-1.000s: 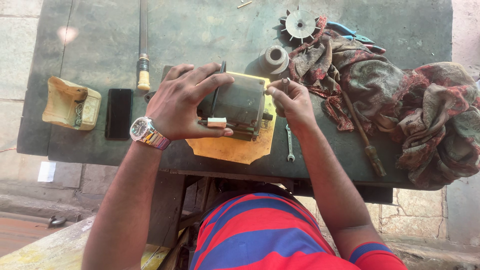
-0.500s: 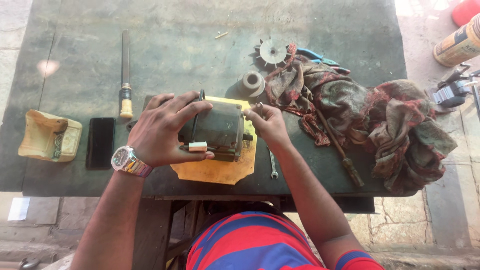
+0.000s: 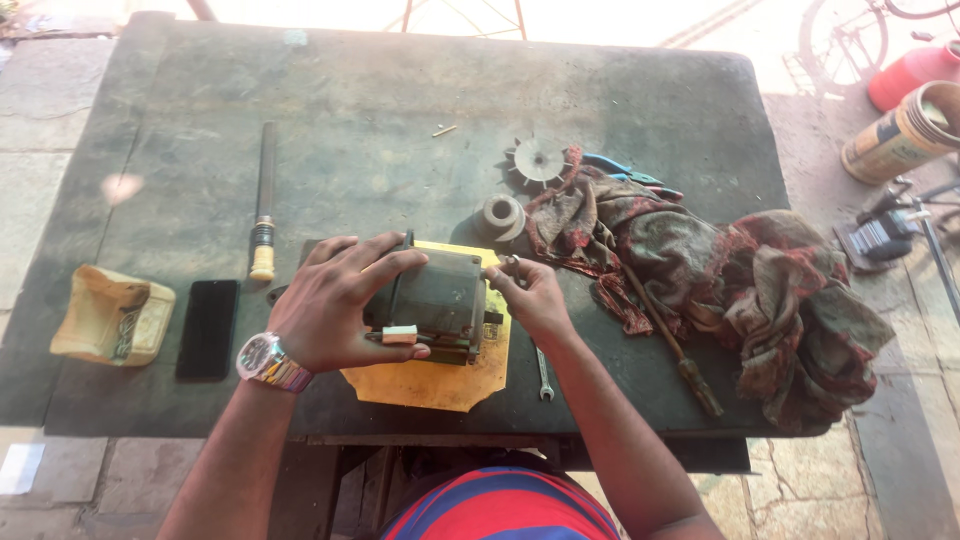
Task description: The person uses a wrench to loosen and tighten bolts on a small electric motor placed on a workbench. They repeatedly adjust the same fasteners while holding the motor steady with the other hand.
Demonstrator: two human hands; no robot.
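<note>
Left hand [image 3: 335, 310], wearing a wristwatch, is spread and clamped over the top of one dark grey, boxy metal motor housing [image 3: 435, 300]; right hand [image 3: 530, 295] is pinched at the housing's right end, apparently on a small part, though the grip is too small to make out.

Location: housing is set on one yellow cardboard sheet [image 3: 440, 380], near the front edge of the dark green counter [image 3: 350, 120].

State of work: judged partly dismantled. Already off and laid apart: one toothed fan wheel [image 3: 538, 160]; one pale round bush [image 3: 502, 215].

Also counted: one wooden-handled file [image 3: 264, 200]; one black phone [image 3: 208, 328]; one small spanner [image 3: 542, 372]; one crumpled patterned rag [image 3: 720, 280].
</note>
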